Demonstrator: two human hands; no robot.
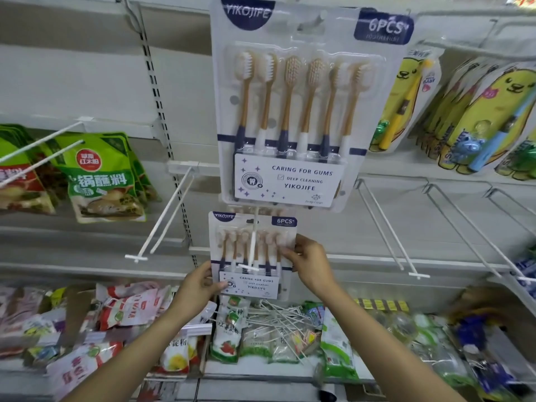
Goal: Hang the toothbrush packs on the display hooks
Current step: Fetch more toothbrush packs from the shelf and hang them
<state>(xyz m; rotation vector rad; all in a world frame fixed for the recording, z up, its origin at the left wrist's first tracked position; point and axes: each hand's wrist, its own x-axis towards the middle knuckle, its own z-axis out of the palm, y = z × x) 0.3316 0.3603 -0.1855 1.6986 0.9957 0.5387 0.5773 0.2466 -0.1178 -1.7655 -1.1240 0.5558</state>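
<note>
While green sauce pouches (104, 181) hang at far left, partly cut off by the frame, the left hand (200, 288) pinches the lower left edge of a toothbrush pack (251, 256) threaded on a white display hook (251, 242). The right hand (311, 264) grips its right edge. Above, a larger-looking pack (290, 111) hides its own hook. Yellow children's toothbrush packs (475, 117) blur at right.

left hand (200, 288): bare, no ring | right hand (311, 265): bare | forearms: unsleeved (no watch visible)
</note>
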